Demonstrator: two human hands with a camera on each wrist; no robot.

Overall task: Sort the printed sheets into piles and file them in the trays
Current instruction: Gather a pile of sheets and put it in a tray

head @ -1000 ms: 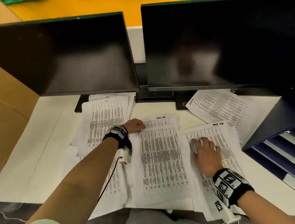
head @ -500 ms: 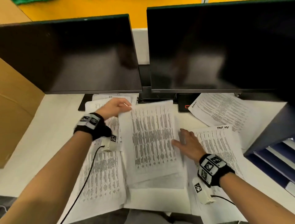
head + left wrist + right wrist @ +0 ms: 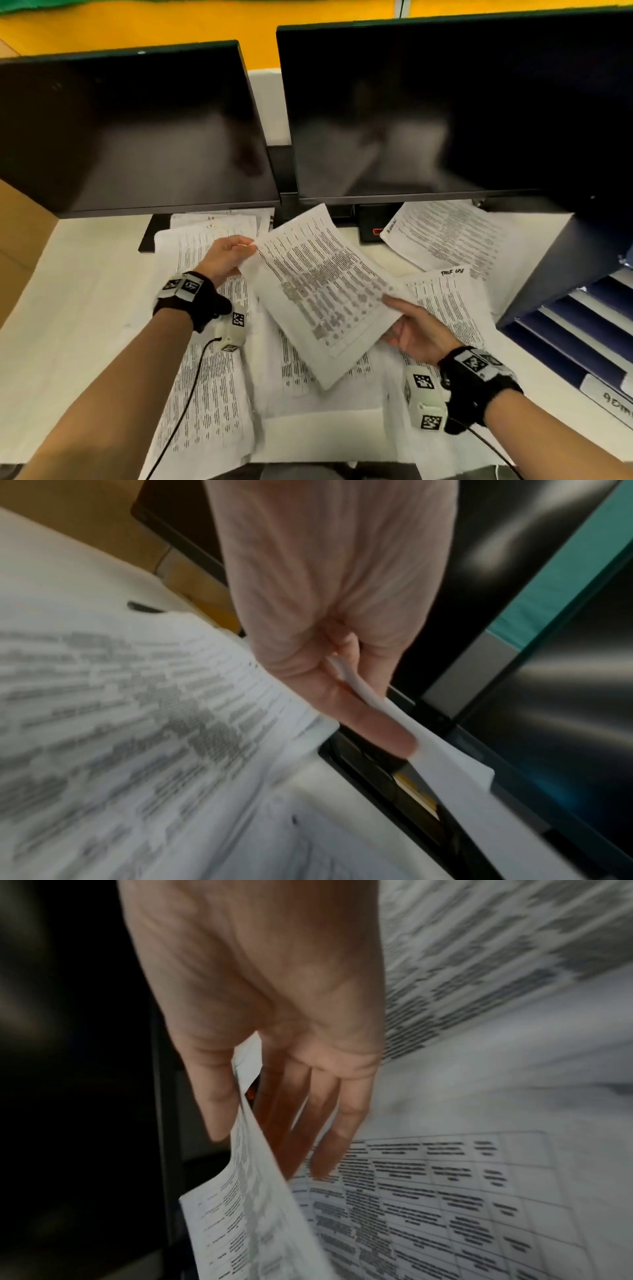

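Worktop (image 3: 85,308): white, flat, matte, filling the lower half of the head view; we note a yellow wall band (image 3: 137,24) along the top edge and brown cardboard (image 3: 20,240) at the left edge

Monitors: two flat black screens, left monitor (image 3: 130,130) and right monitor (image 3: 445,109), dark and glossy, across the upper half

Held sheet (image 3: 325,284): thin white paper printed with rows of grey text, lifted off the worktop and tilted, at frame centre. Left hand (image 3: 224,257) pinches its upper left corner between thumb and fingers (image 3: 373,723); right hand (image 3: 418,332) grips its lower right edge, thumb above, fingers (image 3: 322,1123) beneath

Loose sheets: left pile (image 3: 205,377), centre sheets (image 3: 301,373), right pile (image 3: 448,308), one sheet (image 3: 442,233) below the right monitor, all flat on the worktop

Trays (image 3: 579,329): dark blue stacked unit at the right edge; we see pale paper in the slots, a handwritten label at the front
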